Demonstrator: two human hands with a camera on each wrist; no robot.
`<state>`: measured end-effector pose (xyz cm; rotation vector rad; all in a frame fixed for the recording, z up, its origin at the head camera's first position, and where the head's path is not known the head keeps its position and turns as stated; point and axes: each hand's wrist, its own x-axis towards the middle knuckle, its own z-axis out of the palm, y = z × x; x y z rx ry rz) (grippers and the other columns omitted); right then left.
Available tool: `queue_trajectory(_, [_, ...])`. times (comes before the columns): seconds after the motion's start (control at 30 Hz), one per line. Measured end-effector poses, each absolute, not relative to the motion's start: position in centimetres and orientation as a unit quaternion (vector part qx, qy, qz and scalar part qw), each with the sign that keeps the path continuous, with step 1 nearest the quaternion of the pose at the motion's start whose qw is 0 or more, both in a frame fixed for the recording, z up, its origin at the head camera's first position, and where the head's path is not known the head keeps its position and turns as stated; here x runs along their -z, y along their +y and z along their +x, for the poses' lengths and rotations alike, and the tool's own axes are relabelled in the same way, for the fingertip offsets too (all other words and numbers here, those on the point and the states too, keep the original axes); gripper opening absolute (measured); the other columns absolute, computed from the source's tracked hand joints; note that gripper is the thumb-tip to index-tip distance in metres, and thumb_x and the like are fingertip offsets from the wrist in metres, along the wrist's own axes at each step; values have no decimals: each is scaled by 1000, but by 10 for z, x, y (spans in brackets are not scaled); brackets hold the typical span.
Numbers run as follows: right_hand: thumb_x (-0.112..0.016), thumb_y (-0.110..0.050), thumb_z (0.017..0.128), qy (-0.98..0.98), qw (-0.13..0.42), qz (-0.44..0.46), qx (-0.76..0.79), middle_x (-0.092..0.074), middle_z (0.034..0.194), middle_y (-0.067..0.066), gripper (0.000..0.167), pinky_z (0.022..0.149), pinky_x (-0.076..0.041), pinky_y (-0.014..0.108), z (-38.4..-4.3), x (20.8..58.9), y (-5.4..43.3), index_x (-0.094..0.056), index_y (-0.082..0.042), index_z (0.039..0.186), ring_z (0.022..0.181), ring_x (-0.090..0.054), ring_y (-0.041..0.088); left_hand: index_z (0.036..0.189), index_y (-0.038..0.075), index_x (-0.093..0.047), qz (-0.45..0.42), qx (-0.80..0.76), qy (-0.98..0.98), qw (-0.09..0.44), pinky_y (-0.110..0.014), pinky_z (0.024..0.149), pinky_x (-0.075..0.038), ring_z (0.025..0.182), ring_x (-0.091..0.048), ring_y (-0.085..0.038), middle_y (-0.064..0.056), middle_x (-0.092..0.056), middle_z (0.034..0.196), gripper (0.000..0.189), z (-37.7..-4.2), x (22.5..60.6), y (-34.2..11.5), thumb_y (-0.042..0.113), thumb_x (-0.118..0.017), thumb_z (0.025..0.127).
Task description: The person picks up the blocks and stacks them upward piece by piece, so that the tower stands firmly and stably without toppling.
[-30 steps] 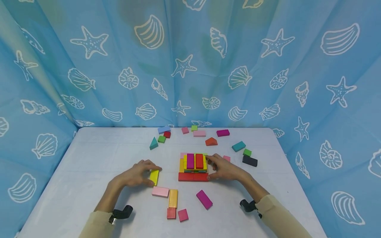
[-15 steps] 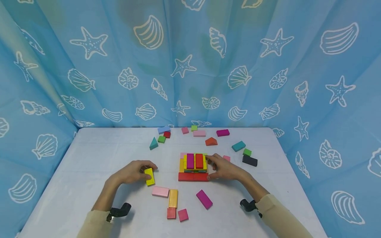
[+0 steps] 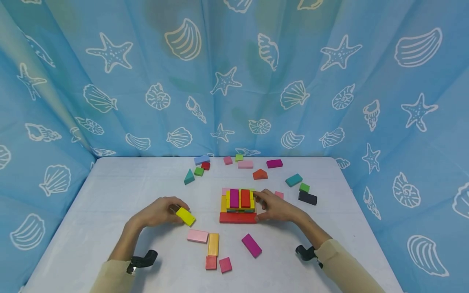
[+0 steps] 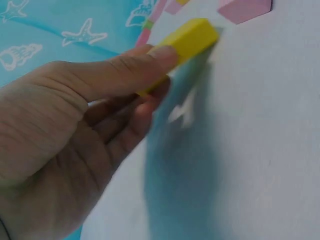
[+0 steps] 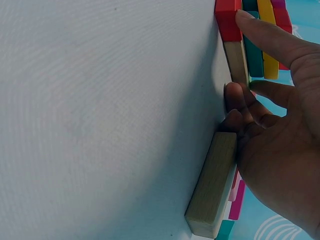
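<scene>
Head view: over a white table [image 3: 110, 187], the right hand [image 3: 275, 206] and left hand [image 3: 159, 211] reach inward from the near side. The right hand, thumb and fingers spread apart, touches the right side of a multicoloured block stack [image 3: 234, 199]. Left of it, the left hand pinches a yellow rectangular block [image 3: 186, 217], long axis slanting from the fingers toward the near right.

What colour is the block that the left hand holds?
The block is yellow; the left wrist view shows it best.
</scene>
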<state>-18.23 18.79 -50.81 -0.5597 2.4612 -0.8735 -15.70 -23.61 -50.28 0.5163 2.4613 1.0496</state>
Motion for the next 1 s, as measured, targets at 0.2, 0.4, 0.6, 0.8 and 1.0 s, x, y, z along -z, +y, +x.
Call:
queue_trajectory(0.2, [-87,-28,79,894,235,-204,322,-51,121,1,91,75,-53,24,-181,509,188,-39,-12,154,103,-49,17,117,21,-74,168,-398,893,129,-31,81,-53,90,-58,-17,8,-68,103,37,-167,500,-207,27,-85,82])
queue_trajectory(0.4, [-87,-28,78,894,233,-204,323,-51,120,1,91,74,-53,24,-182,510,188,-39,-12,154,103,-49,17,120,18,-72,183,-447,875,35,-36,84,-54,93,-60,-19,9,-69,108,38,-181,494,-160,30,-83,85])
queue_trajectory(0.6, [-87,-27,78,899,231,-202,311,-50,119,-1,91,75,-53,24,-183,512,187,-39,-15,155,102,-49,16,118,24,-73,177,-460,870,8,-43,90,-52,104,-59,-21,9,-70,115,36,-190,494,-114,33,-82,85])
queue_trajectory(0.8, [-88,-26,77,899,230,-198,316,-51,118,0,92,75,-53,25,-183,512,187,-40,-15,154,101,-50,17,117,28,-74,153,-461,874,18,-54,103,-45,122,-51,-21,7,-69,120,36,-194,500,-87,37,-82,84])
queue_trajectory(1.0, [-88,-27,77,899,231,-198,315,-51,117,2,92,76,-54,25,-182,510,187,-41,-14,154,99,-50,17,118,28,-73,137,-457,878,42,-58,105,-42,125,-50,-23,5,-66,124,38,-195,509,-75,42,-81,83])
